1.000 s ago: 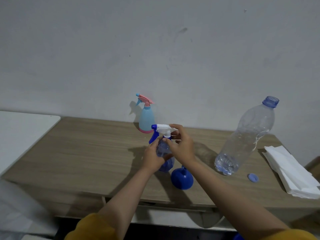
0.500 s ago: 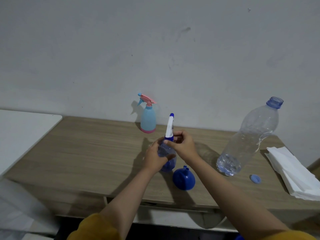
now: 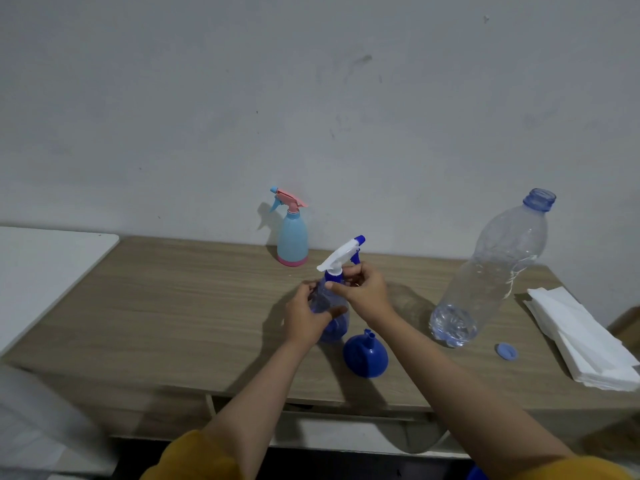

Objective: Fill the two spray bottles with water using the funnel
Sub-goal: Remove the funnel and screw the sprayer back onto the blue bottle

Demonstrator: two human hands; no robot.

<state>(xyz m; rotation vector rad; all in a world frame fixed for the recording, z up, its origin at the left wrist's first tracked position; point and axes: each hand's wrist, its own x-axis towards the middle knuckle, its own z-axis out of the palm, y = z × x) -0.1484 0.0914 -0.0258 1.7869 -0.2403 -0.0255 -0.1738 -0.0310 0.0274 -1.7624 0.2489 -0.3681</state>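
Observation:
A clear blue spray bottle [image 3: 333,318] stands on the wooden table [image 3: 173,306] near the middle. My left hand [image 3: 306,315] grips its body. My right hand [image 3: 360,292] pinches the blue collar under its white trigger head [image 3: 341,254], whose nozzle points up and to the right. A blue funnel [image 3: 365,356] lies upside down on the table just right of the bottle, spout up. A light-blue spray bottle [image 3: 292,237] with a pink trigger head stands against the wall. A large clear water bottle [image 3: 491,271], uncapped, holds a little water at its bottom.
A blue bottle cap [image 3: 506,351] lies on the table right of the water bottle. A stack of white paper napkins [image 3: 581,337] sits at the table's right end. A white surface [image 3: 41,268] adjoins the table on the left. The wall runs behind.
The white trigger head has turned round on the blue bottle: nozzle pointing left a second ago, edge-on half a second ago, now pointing up and right. Both hands stay on the bottle.

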